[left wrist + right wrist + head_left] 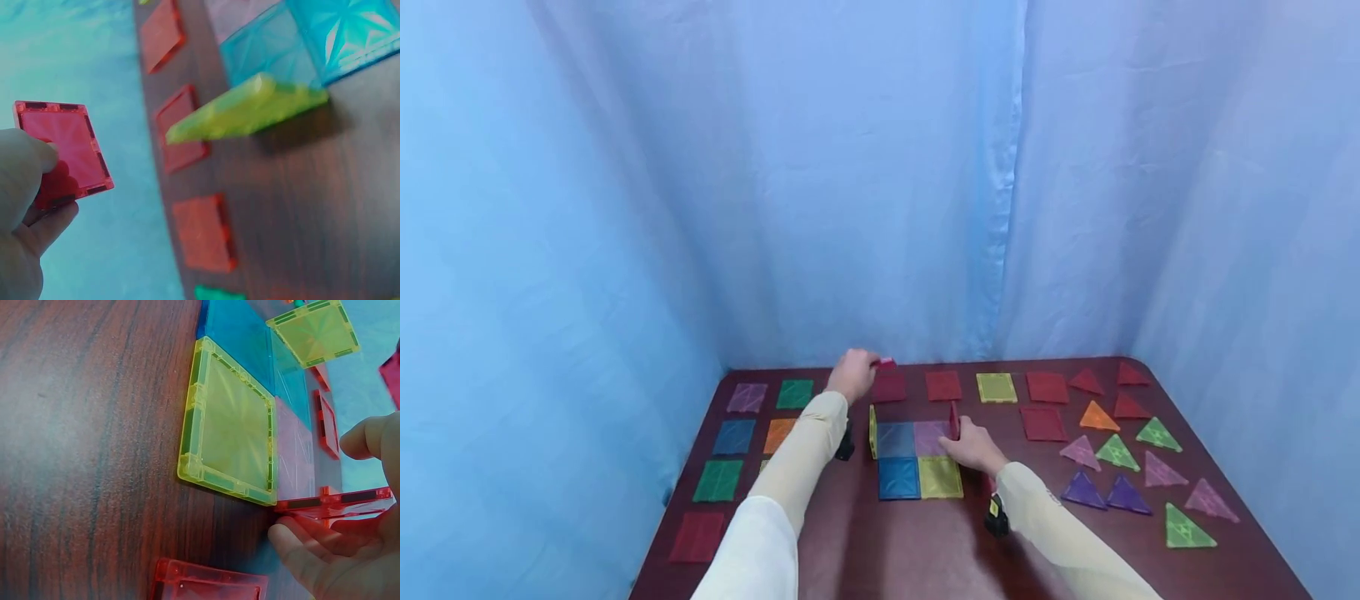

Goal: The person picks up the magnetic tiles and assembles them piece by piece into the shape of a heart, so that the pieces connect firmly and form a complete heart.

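Note:
My left hand [853, 375] pinches a red square tile [75, 147] between thumb and fingers, raised above the table's far edge. Four-part base: a blue tile [898, 479], a yellow tile [941, 477], a paler blue tile [896, 440] and a purple tile [931, 438] lie edge to edge. Along the base's left side stands a yellow square tile [873, 432]. Another red square tile [337, 501] stands upright at the purple tile's right edge. Fingers of my right hand [973, 446] rest against its outer face, while the thumb [365, 439] is apart from it.
Square tiles, including a green one [718, 481], lie at the left, partly behind my left arm. More squares, one yellow [996, 387], line the back. Several triangles, such as an orange one [1099, 417], spread at the right. A red tile [209, 581] lies near my right wrist. Curtains [880, 183] surround the table.

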The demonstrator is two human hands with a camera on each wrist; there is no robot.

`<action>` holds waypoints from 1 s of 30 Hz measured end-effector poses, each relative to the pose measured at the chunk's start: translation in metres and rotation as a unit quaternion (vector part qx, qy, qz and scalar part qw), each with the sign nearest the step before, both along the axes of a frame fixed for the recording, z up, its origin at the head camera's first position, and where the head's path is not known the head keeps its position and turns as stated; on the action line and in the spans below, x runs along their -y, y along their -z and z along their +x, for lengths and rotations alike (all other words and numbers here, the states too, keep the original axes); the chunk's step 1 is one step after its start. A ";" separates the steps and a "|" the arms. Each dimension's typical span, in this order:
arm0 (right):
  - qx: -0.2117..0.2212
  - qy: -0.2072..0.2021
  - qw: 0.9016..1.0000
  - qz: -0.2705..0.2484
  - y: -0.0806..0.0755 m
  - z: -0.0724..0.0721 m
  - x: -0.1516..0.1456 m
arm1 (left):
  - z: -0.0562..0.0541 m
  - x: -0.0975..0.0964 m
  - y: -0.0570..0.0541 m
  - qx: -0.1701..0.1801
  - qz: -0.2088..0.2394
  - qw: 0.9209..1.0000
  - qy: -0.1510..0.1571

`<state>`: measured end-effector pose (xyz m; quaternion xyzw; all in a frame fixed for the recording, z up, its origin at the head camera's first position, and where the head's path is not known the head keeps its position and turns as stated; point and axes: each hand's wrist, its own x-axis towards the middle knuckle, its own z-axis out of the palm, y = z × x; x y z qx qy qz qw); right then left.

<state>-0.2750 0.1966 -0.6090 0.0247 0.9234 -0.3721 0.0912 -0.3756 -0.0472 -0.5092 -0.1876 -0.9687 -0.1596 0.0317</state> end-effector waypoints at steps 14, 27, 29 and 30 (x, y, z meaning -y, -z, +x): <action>0.001 0.005 1.000 0.001 0.004 0.001 0.006 | 0.019 -0.026 0.057 0.006 -0.021 1.000 0.002; -0.006 -0.006 1.000 -0.001 0.001 0.001 0.001 | 0.030 -0.022 0.060 0.090 0.009 0.996 -0.013; -0.005 -0.004 1.000 0.003 0.000 0.001 -0.001 | 0.031 -0.021 0.057 0.112 0.032 0.993 -0.035; -0.007 -0.004 1.000 0.003 -0.001 0.001 -0.003 | 0.031 -0.019 0.055 0.123 0.050 0.990 -0.050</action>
